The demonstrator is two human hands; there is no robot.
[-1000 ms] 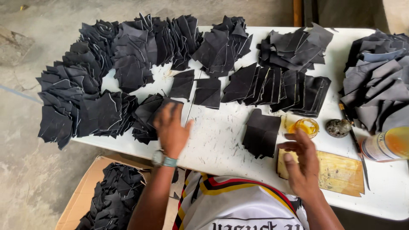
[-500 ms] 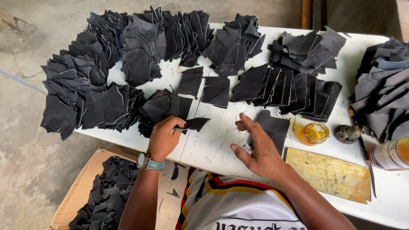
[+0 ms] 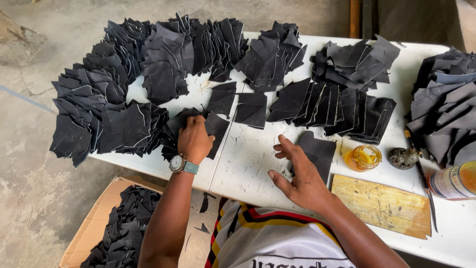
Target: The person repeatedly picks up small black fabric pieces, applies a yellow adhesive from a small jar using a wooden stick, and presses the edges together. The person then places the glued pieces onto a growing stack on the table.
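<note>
Many black leather pieces lie in overlapping rows on a white table (image 3: 248,159). My left hand (image 3: 194,140), with a wristwatch, presses a black piece (image 3: 217,128) down onto the row at the table's left middle, fingers closed on it. My right hand (image 3: 297,171) rests on the tabletop with fingers spread, its fingertips touching a small stack of black pieces (image 3: 317,151) near the front. More pieces (image 3: 252,108) lie just beyond my hands.
A small jar of amber glue (image 3: 364,157), a dark round lump (image 3: 402,158), a stained wooden board (image 3: 381,204) and a tin can (image 3: 453,181) sit at the right. A cardboard box (image 3: 99,223) of black pieces stands on the floor at the lower left.
My left hand picked up a black piece and carried it left onto the row. My right hand left the board and moved left to the small stack.
</note>
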